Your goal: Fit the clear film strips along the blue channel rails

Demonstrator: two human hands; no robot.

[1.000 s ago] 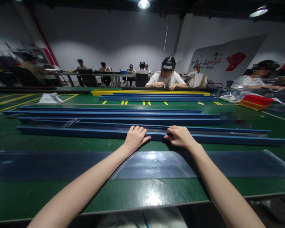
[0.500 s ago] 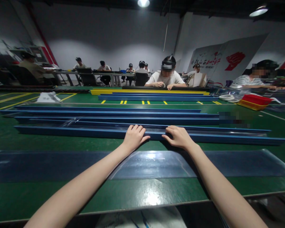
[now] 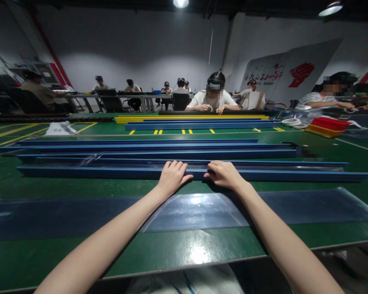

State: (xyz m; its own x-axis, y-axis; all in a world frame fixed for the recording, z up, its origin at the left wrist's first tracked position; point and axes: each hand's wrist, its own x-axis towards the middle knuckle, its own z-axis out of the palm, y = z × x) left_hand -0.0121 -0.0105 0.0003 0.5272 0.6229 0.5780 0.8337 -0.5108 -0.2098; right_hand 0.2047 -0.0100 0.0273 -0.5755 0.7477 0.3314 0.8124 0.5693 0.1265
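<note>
A long blue channel strip (image 3: pixel 95 172) lies crosswise on the green table, its open side up. My left hand (image 3: pixel 172 176) is closed over the strip's near wall, fingers hooked inside and thumb along the front face. A short way to the right, my right hand (image 3: pixel 223 173) grips the same wall with curled fingers; its fingertips are partly hidden. Clear film (image 3: pixel 309 167) shows inside the channel. Between the strip and my body, a flat transparent plastic sheet (image 3: pixel 64 214) stretches across the table under my forearms.
More blue strips (image 3: pixel 171 145) lie just beyond. Farther back are a yellow strip (image 3: pixel 135 119), white crumpled material (image 3: pixel 60 128), a white coil (image 3: pixel 291 122) and a red and yellow bin (image 3: pixel 326 126). A co-worker (image 3: pixel 213 98) sits opposite; others work around the room.
My right hand has slid slightly left along the strip, closer to my left hand, its fingers a bit more curled. My left hand keeps its place on the strip.
</note>
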